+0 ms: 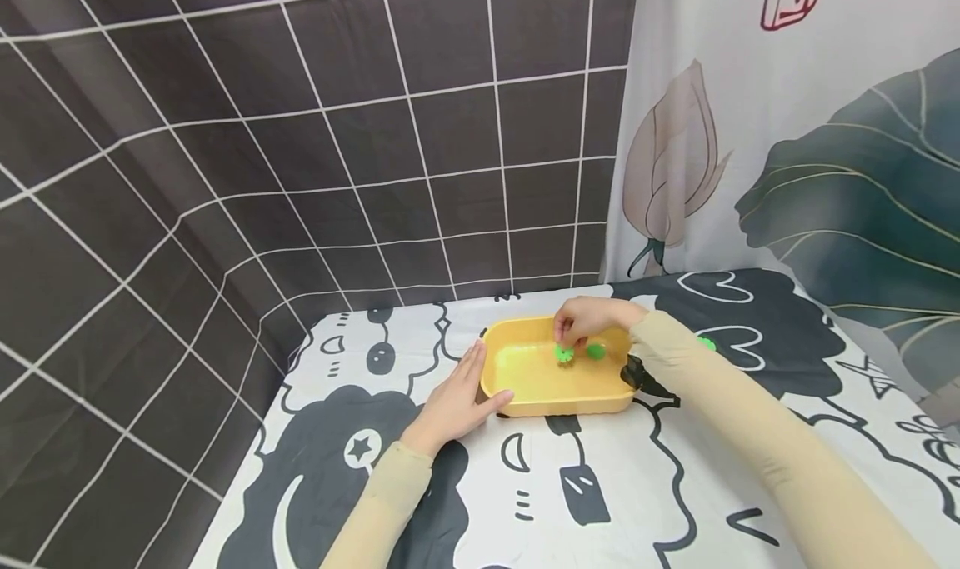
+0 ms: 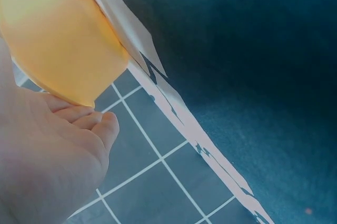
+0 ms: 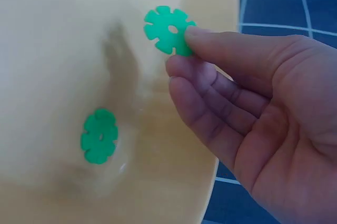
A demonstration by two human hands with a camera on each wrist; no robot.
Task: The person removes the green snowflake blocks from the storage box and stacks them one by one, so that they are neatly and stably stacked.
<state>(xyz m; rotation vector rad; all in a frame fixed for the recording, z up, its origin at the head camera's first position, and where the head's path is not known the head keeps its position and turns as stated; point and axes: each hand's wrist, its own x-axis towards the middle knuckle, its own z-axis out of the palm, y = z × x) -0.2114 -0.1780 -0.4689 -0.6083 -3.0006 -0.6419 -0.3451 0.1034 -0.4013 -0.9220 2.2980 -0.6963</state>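
A shallow yellow plastic basin [image 1: 525, 377] sits on the patterned cloth. My left hand [image 1: 453, 402] rests against its left end with the fingers extended along the outer wall and the thumb near the front rim. In the left wrist view, the fingertips of the left hand [image 2: 68, 140] lie at the basin's edge. Over the basin, my right hand [image 1: 588, 319] pinches a green snowflake disc [image 3: 164, 29] by its edge between thumb and fingers. A second green snowflake disc [image 3: 100, 137] lies inside the basin, just to the right of the held one in the head view.
A bit of another green piece [image 1: 707, 344] shows on the cloth beyond the right sleeve. Beside the basin's right end, a small black object [image 1: 651, 381] sits under the right cuff. Dark gridded fabric [image 1: 450, 136] hangs behind the table.
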